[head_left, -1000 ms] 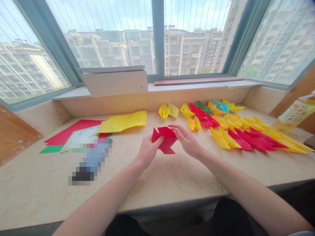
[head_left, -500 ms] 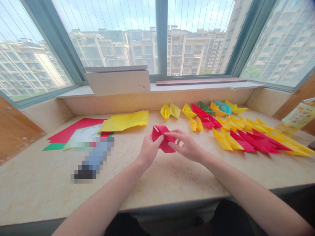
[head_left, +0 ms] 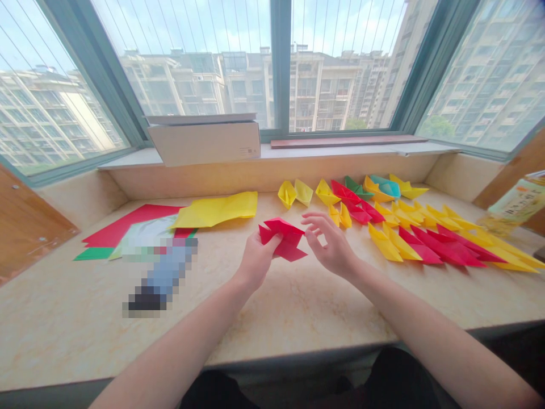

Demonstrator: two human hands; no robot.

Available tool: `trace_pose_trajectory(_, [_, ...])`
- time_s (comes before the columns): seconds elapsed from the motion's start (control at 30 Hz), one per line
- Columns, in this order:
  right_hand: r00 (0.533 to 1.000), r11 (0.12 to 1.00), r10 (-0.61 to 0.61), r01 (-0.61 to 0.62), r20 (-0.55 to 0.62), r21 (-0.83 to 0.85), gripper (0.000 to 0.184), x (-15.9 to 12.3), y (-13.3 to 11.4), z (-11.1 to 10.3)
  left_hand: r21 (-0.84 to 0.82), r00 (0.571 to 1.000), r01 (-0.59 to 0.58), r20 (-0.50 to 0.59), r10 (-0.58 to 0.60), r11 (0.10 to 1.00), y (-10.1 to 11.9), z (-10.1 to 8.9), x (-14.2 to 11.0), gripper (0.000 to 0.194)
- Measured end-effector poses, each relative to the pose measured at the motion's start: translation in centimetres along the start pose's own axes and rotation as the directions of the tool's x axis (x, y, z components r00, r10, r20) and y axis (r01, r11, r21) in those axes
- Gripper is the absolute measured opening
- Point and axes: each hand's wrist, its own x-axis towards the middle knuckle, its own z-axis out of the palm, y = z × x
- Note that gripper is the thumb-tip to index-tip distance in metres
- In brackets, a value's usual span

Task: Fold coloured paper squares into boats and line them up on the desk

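Observation:
A piece of folded red paper (head_left: 288, 241), with pointed flaps sticking out on several sides, is held above the counter. My left hand (head_left: 258, 253) grips it from the left, the thumb pressed on its face and the other fingers behind. At the paper's right corner is my right hand (head_left: 327, 241), fingers curved and spread apart; whether a fingertip touches the corner I cannot tell. Beyond it stand folded yellow paper boats (head_left: 286, 195), red paper boats (head_left: 351, 199) and a row of long red folded papers (head_left: 447, 245).
Sheets of yellow paper (head_left: 217, 210) and red paper (head_left: 128, 223) lie on the counter (head_left: 238, 324) at left, near a blurred-out item (head_left: 166, 275). On the sill rests a white box (head_left: 206, 142). A bottle (head_left: 517, 201) leans in at far right.
My right hand has drawn back to the right from the middle of the red paper, its fingers spreading. The paper has turned, and more of its flaps stick out. My left hand keeps its grip.

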Motion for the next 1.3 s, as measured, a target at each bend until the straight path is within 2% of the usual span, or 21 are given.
trace_pose_trajectory(0.07, [0.992, 0.990, -0.105, 0.110, 0.064, -0.084, 0.018, 0.0, 0.1, -0.4, 0.030, 1.000, 0.010, -0.006, -0.010, 1.000, 0.1, 0.0, -0.1, 0.035])
trace_pose_trajectory(0.17, [0.978, 0.965, -0.166, 0.187, 0.126, -0.184, 0.019, 0.0, 0.2, -0.8, 0.046, 1.000, 0.022, 0.010, -0.022, 0.999, 0.2, 0.1, -0.1, 0.036])
trace_pose_trajectory(0.27, [0.972, 0.943, -0.178, 0.213, 0.153, -0.255, 0.024, 0.0, 0.4, -1.0, 0.051, 0.999, 0.029, 0.023, -0.031, 0.998, 0.4, 0.1, -0.2, 0.037])
trace_pose_trajectory(0.4, [0.968, 0.938, -0.172, 0.217, 0.182, -0.270, 0.023, 0.0, 0.8, -1.2, 0.092, 0.999, 0.036, 0.037, -0.039, 0.995, 0.3, 0.2, -0.4, 0.036])
trace_pose_trajectory(0.6, [0.969, 0.919, -0.199, 0.237, 0.148, -0.315, 0.025, -0.2, 1.1, -1.4, 0.123, 0.988, -0.001, 0.156, -0.018, 0.992, 0.1, 0.2, -0.4, 0.045])
trace_pose_trajectory(0.73, [0.954, 0.883, -0.256, 0.295, 0.154, -0.366, 0.028, -0.1, 0.9, -1.4, 0.175, 0.992, -0.049, 0.119, 0.028, 0.983, -0.3, -0.2, 0.0, 0.036])
trace_pose_trajectory(0.8, [0.953, 0.869, -0.266, 0.302, 0.145, -0.391, 0.024, 0.0, 0.8, -1.4, 0.175, 0.993, -0.060, 0.113, 0.041, 0.983, -0.4, -0.3, 0.2, 0.032])
trace_pose_trajectory(0.97, [0.960, 0.865, -0.247, 0.280, 0.133, -0.416, 0.016, 0.0, 0.8, -1.4, 0.199, 0.988, -0.085, 0.140, 0.057, 0.976, -0.1, -0.4, 0.1, 0.026])
trace_pose_trajectory(1.13, [0.972, 0.887, -0.165, 0.220, 0.167, -0.406, 0.019, 0.0, 0.7, -1.2, 0.260, 0.987, -0.084, 0.156, 0.044, 0.962, -0.1, -0.4, -0.1, 0.021])
trace_pose_trajectory(1.3, [0.990, 0.956, -0.036, 0.074, 0.136, -0.285, 0.013, 0.2, 0.9, -0.8, 0.226, 0.995, -0.063, 0.088, 0.044, 0.972, -0.1, -0.3, 0.1, 0.022])
